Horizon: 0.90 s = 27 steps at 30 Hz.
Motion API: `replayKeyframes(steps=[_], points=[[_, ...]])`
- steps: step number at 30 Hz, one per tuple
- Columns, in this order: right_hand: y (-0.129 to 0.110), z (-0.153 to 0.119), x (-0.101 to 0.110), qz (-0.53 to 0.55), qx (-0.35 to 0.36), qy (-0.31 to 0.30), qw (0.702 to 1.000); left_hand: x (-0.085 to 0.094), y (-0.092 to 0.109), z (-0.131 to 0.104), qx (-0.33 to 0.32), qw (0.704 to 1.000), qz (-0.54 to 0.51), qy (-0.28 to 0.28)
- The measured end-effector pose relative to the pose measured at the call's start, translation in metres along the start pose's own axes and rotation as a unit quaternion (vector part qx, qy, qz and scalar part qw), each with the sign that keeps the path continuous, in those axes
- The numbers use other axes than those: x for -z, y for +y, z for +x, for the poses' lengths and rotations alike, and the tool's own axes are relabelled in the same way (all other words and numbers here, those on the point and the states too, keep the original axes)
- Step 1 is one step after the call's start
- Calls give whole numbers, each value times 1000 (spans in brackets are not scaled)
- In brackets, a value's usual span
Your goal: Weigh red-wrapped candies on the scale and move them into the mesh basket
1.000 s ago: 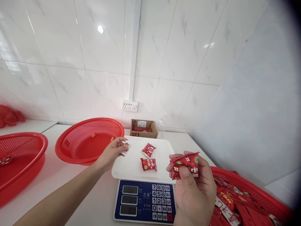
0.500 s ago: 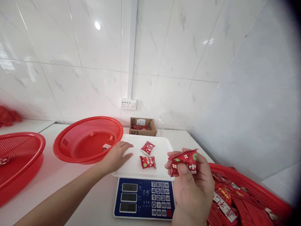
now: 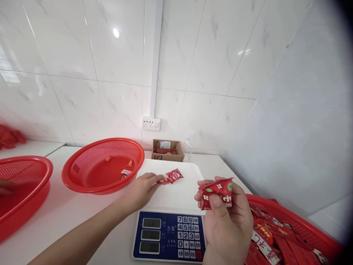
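On the white scale tray (image 3: 182, 195), my left hand (image 3: 143, 189) pinches a small red packet (image 3: 163, 181) by its left end. Touching or nearly touching it is another red packet (image 3: 174, 175), lying on the tray. My right hand (image 3: 227, 217) is raised over the tray's right front corner, thumb on top, wrapped round a red packet with flowers (image 3: 216, 194). Below the tray is the scale's blue keypad panel (image 3: 168, 235); its display digits are too faint to read.
A red basket (image 3: 103, 165) with a few small packets stands left of the tray. At far left another person's hand (image 3: 5, 187) is in a second red basket (image 3: 27, 191). Lower right, a red basket (image 3: 311, 232) holds many red packets. A cardboard box (image 3: 167, 157) sits behind.
My left hand has moved right and closed on the nearer packet, which has shifted up and left beside the other. Another person's hand has appeared in the far left basket.
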State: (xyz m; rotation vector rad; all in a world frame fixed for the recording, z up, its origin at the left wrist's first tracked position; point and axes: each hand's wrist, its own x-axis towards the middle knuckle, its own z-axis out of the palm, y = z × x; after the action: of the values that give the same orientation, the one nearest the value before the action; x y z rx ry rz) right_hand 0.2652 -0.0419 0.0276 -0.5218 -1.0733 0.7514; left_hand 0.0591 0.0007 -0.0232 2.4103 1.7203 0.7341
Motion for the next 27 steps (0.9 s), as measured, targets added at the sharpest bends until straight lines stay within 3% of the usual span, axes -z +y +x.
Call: replayKeyframes(steps=[4,6,9,13,17,22,27], points=[[0,-1,-1,-10,-7,4,1000,31,-34,-3,124,983,57,126],[0,-1,-1,-15,-3,10,1000,36,-43,0,153,973,78,157],[1,0,0,-17,2,12,1000,25,-37,7,109,987,70,95],[3,-1,0,-11,-5,3,1000,-9,-4,24,-1,999,37,-39],[4,-1,0,3,-12,15,1000,-31,22,46,-71,990,24,-118],[2,1,1,28,-15,18,999,-40,23,63,-95,985,21,-143],[1,1,1,21,-5,6,1000,-26,6,57,-54,995,10,-84]])
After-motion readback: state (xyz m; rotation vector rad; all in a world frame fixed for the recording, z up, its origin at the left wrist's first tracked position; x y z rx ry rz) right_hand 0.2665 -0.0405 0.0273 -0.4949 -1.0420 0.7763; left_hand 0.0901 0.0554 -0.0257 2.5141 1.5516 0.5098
